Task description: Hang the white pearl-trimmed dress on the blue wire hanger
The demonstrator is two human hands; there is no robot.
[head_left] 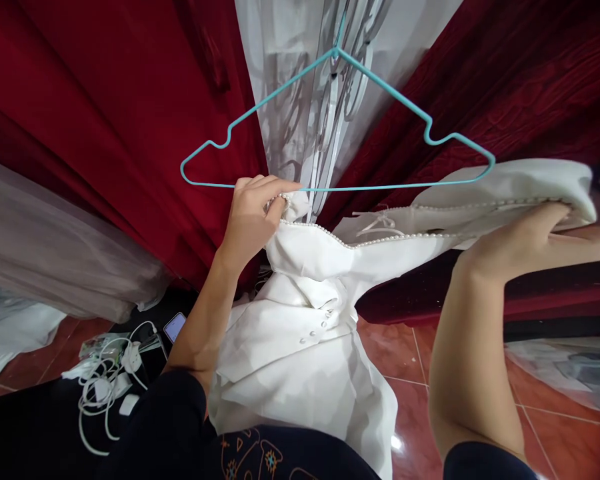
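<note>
**Soft white dress held up to a wire hanger**

The white dress (305,320) hangs limp, light and slippery; its beaded neckline looks the safest hold. The thin hanger (337,120) seems springy. Left hand (253,213) pinches one neckline corner; right hand (520,233) probably grips the other.

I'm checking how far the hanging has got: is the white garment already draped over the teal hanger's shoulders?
No: the teal hanger is bare, and the white garment stretches below it between the left hand and right hand.
</note>
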